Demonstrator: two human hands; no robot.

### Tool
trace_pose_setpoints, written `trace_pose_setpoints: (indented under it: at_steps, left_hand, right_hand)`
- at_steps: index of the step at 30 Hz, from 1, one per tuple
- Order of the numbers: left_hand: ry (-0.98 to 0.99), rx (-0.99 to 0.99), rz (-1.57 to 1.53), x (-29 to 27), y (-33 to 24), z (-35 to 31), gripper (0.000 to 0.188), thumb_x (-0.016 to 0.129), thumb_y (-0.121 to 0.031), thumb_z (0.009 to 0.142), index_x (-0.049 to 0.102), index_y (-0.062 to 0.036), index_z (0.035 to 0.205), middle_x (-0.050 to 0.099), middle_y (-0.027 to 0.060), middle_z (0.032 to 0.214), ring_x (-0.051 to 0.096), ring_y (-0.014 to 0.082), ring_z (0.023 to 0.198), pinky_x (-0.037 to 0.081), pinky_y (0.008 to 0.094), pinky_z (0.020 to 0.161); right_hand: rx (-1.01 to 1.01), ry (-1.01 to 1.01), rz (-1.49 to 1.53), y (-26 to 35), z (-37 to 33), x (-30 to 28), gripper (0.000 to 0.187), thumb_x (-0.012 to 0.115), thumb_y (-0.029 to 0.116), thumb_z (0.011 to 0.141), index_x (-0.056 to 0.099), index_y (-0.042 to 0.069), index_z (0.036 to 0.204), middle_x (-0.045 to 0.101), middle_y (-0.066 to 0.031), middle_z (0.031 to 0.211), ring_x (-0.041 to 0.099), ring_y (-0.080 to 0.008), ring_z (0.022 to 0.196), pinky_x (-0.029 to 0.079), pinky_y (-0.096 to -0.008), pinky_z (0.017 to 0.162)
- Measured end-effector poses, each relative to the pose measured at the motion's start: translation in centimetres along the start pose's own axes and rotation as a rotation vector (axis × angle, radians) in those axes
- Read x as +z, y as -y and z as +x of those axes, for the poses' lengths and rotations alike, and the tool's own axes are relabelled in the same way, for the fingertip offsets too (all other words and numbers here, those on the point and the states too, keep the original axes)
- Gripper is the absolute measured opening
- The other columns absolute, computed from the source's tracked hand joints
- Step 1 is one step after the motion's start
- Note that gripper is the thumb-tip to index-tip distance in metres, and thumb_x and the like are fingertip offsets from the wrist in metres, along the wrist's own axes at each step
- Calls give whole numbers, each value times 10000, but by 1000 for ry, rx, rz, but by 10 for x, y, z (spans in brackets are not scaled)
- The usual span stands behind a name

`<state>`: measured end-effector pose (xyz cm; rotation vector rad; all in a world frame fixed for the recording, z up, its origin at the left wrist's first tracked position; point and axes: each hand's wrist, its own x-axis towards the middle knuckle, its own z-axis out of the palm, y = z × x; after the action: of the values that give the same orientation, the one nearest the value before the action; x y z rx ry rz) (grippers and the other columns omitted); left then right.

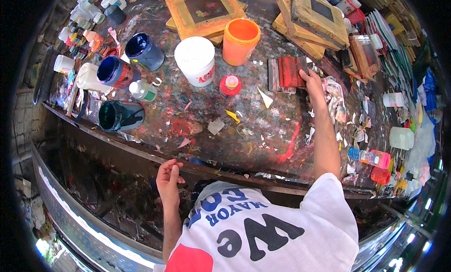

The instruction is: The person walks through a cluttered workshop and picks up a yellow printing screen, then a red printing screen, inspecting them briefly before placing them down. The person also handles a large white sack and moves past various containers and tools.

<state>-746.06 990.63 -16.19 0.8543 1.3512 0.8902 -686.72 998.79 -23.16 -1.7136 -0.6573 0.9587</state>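
Note:
On the right of the paint-stained table, my right hand [314, 83] is closed on the right end of a red-stained block [292, 71] that looks like a squeegee. It lies against darker, grey-edged pieces [273, 75] on its left. My left hand [170, 178] hangs in front of the table's near edge, empty, its fingers loosely curled and the thumb apart. Left of the red block stand a small red bottle with a pink cap [230, 85], an orange paint bucket [241, 41] and a white lidded tub [195, 61].
Dark blue paint pots [144, 52] and a dark green pot [121, 115] stand at the left. Wooden-framed screens [206, 11] are stacked at the back, more [319, 18] at the back right. A crumpled rag [333, 96] lies beside my right forearm. Paper scraps [216, 126] litter the tabletop.

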Motion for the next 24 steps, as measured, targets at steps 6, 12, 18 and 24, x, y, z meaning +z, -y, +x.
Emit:
trace_pose_setpoints:
  at_steps: [6, 12, 18, 24]
  left_hand:
    - [-16, 45, -29, -22, 0, -6, 241, 659, -176, 1077, 656, -45, 1280, 737, 69, 1090, 567, 45, 697, 497, 215, 619]
    - [-59, 69, -72, -46, 8, -21, 229, 660, -171, 1075, 666, -42, 1264, 743, 73, 1085, 562, 46, 691, 502, 217, 616]
    - [-35, 51, -60, -70, 10, -42, 259, 665, -179, 1075, 662, -55, 1303, 744, 78, 1163, 680, 110, 1025, 548, 232, 683]
    - [39, 75, -150, -101, 19, -47, 280, 667, -153, 1071, 629, -65, 1333, 739, 54, 1165, 651, 80, 960, 531, 237, 696]
  right_hand:
    - [-30, -74, -70, -13, 7, -8, 399, 672, 238, 1045, 674, -48, 1322, 734, -103, 1264, 652, -191, 1137, 456, -343, 1034]
    - [116, -100, -16, 14, -14, 10, 415, 674, 297, 1042, 668, 16, 1347, 726, -74, 1245, 664, -170, 1121, 529, -394, 945]
    - [126, -107, 412, 2, -45, 26, 436, 744, 431, 979, 667, 147, 1302, 713, 2, 1286, 579, -169, 1258, 412, -448, 1079]
    - [81, 79, 987, -20, -141, 61, 246, 698, 228, 1051, 696, 73, 1242, 761, -46, 1178, 704, -174, 959, 576, -315, 770]
